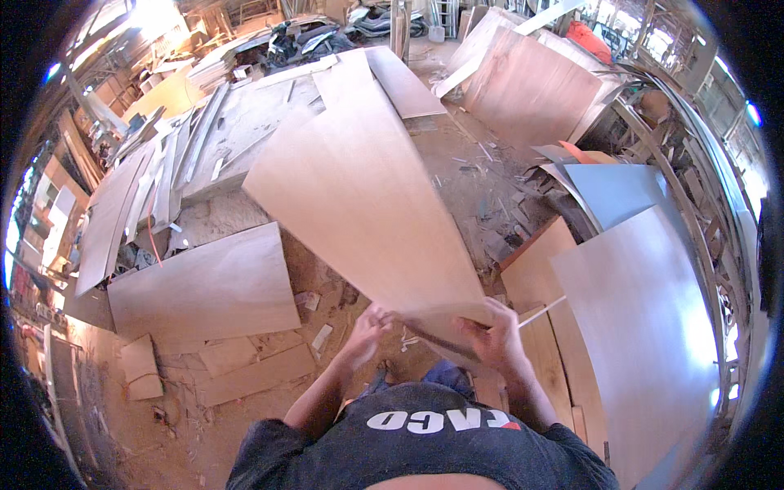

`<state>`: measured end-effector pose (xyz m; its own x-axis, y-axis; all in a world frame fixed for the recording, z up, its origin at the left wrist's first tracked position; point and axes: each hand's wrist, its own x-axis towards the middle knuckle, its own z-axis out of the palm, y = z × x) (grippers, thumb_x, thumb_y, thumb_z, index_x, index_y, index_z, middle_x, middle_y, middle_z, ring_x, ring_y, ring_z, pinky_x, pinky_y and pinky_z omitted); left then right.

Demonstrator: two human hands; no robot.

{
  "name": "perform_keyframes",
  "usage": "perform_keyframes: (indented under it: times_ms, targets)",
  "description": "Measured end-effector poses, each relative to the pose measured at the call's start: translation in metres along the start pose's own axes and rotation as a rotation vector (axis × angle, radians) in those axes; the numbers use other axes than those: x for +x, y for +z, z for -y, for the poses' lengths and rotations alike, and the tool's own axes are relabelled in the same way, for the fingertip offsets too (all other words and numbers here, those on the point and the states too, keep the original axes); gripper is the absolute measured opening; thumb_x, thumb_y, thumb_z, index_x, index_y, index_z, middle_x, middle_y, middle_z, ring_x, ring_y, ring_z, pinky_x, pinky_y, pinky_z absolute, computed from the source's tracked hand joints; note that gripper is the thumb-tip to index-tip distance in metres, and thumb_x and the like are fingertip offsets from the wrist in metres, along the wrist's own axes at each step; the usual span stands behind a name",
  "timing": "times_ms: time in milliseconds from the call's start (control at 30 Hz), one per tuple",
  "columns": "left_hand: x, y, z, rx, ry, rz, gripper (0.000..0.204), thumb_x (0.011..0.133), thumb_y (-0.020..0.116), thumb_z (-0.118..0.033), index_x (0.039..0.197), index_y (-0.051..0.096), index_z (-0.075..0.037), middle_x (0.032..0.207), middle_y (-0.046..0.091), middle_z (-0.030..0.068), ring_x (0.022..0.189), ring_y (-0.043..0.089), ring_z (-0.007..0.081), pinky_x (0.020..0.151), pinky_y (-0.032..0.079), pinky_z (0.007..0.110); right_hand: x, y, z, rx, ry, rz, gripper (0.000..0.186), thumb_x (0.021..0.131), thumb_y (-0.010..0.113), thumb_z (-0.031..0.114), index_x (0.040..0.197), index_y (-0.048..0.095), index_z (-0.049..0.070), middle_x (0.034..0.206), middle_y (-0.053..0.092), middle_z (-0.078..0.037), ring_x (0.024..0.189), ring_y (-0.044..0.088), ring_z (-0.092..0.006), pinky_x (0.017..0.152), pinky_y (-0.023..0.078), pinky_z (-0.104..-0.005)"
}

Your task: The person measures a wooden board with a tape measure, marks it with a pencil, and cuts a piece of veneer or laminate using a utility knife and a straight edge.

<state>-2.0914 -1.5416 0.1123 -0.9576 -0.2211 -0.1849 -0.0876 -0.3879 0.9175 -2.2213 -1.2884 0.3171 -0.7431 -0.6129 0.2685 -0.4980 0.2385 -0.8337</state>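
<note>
A long, pale brown plywood sheet stretches away from me, its near end just in front of my body. My left hand is closed on the near left corner. At the near right corner, my right hand grips the edge, fingers on the far side and thumb toward the middle. Between the hands, the end of the sheet looks bent or doubled, with a darker strip below it. A thin white stick juts out to the right beside my right hand; whether the hand touches it I cannot tell.
Another plywood panel leans at the left, with offcuts on the dusty floor before it. Close on my right stands a large glossy sheet, and behind it a blue-grey sheet. A stack of boards stands at the far right.
</note>
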Motion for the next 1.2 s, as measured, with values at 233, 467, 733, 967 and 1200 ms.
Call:
perform_keyframes:
  times_ms: [233,467,733,967,1200]
  targets:
    - [0.174,0.072,-0.077,-0.166,0.131,0.202,0.044,0.092,0.077,-0.024,0.127,0.065,0.000,0.119,0.070,0.0040,0.103,0.063,0.0120,0.087,0.051,0.030,0.132,-0.050,-0.038,0.306,0.328,-0.146,0.039,0.083,0.078,0.000,0.120,0.065,-0.002,0.109,0.073,-0.012,0.095,0.070,-0.0187,0.083,0.057,-0.0332]
    - [0.342,0.105,-0.106,-0.354,0.075,0.044,0.030,0.096,0.073,-0.024,0.115,0.070,0.000,0.112,0.072,0.0059,0.098,0.066,0.0140,0.087,0.053,0.032,0.310,-0.111,-0.103,0.055,0.381,-0.112,0.047,0.082,0.075,-0.001,0.126,0.058,-0.001,0.111,0.071,-0.012,0.096,0.069,-0.0198,0.085,0.056,-0.0341]
    - [0.509,0.100,-0.198,-0.558,0.026,-0.103,0.028,0.096,0.071,-0.026,0.113,0.068,-0.004,0.104,0.073,0.0053,0.091,0.069,0.0162,0.079,0.054,0.032,0.450,-0.195,-0.189,0.398,0.327,0.088,0.070,0.080,0.085,0.023,0.137,0.052,-0.002,0.118,0.068,-0.012,0.107,0.066,-0.0206,0.092,0.053,-0.0350]
    - [0.633,0.051,-0.325,-0.621,0.019,-0.299,0.048,0.097,0.069,-0.023,0.134,0.052,0.002,0.129,0.061,0.0157,0.119,0.060,0.0308,0.100,0.049,0.050,0.481,-0.230,-0.257,0.189,0.645,0.254,0.066,0.075,0.089,0.029,0.125,0.060,-0.003,0.117,0.068,-0.010,0.107,0.065,-0.0202,0.095,0.051,-0.0374]
    - [0.777,0.006,-0.421,-0.483,0.046,-0.329,0.048,0.093,0.069,-0.013,0.133,0.050,0.006,0.129,0.060,0.0193,0.122,0.058,0.0320,0.106,0.046,0.050,0.578,-0.193,-0.315,0.048,0.471,-0.037,0.047,0.081,0.081,0.015,0.122,0.061,0.003,0.108,0.068,-0.004,0.097,0.064,-0.0144,0.085,0.053,-0.0306]
